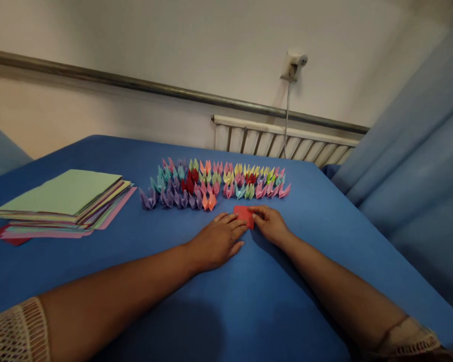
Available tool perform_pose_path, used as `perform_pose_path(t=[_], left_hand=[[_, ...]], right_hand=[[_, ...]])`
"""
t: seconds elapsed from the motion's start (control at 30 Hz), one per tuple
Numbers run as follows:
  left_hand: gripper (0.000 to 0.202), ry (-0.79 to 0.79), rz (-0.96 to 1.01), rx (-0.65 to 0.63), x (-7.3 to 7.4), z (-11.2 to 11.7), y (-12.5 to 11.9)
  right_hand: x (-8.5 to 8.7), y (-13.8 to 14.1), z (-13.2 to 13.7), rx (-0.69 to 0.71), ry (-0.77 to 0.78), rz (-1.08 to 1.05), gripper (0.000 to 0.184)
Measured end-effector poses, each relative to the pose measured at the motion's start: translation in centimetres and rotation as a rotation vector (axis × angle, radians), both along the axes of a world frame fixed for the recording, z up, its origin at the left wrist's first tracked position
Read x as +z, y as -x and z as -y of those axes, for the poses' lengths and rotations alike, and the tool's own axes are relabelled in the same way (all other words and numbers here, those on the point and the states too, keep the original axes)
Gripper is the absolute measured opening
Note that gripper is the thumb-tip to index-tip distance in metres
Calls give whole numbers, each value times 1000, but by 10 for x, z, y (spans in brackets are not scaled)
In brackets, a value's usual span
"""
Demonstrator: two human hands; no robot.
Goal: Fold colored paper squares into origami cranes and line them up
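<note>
A small folded red paper lies on the blue tabletop between my two hands. My left hand rests palm down, its fingers stretched flat against the paper's left edge. From the right, my right hand pinches the paper's right edge with curled fingers. Just beyond the hands stand rows of several small folded paper pieces in purple, red, pink, yellow, green and orange.
A stack of coloured paper sheets with a green sheet on top lies at the left of the table. Behind the table is a wall with a metal rail and a radiator. A blue curtain hangs at the right.
</note>
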State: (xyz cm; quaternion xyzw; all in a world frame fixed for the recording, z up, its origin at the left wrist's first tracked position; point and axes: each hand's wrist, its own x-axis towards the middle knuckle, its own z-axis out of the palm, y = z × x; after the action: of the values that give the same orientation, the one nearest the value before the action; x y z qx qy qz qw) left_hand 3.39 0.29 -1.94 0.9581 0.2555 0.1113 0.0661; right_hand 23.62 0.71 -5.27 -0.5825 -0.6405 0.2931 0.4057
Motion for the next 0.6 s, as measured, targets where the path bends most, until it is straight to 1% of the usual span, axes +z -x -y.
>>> perform_pose_path(t=[0.03, 0.07, 0.13, 0.23, 0.33, 0.4, 0.5, 0.57, 0.6], left_hand=[[40, -5, 9, 7, 1, 0, 0], [41, -10, 21, 18, 1, -1, 0], [42, -15, 43, 36, 4, -1, 0], [41, -8, 74, 30, 8, -1, 0], [38, -5, 89, 21, 9, -3, 0], [30, -17, 74, 30, 8, -4, 0], [20, -56, 40, 42, 4, -7, -1], [19, -85, 29, 42, 2, -8, -1], [19, -97, 26, 39, 1, -9, -1]], right_hand=[[2, 2, 3, -30, 75, -61, 26], [4, 4, 7, -22, 165, -133, 26], [9, 9, 16, 35, 304, -258, 25], [17, 15, 28, 97, 370, -369, 24], [21, 16, 32, 115, 411, -359, 24], [19, 13, 30, 110, 392, -283, 25], [12, 7, 23, 67, 222, -107, 26], [7, 4, 18, 45, 113, -11, 25], [5, 3, 16, 50, 89, 11, 24]])
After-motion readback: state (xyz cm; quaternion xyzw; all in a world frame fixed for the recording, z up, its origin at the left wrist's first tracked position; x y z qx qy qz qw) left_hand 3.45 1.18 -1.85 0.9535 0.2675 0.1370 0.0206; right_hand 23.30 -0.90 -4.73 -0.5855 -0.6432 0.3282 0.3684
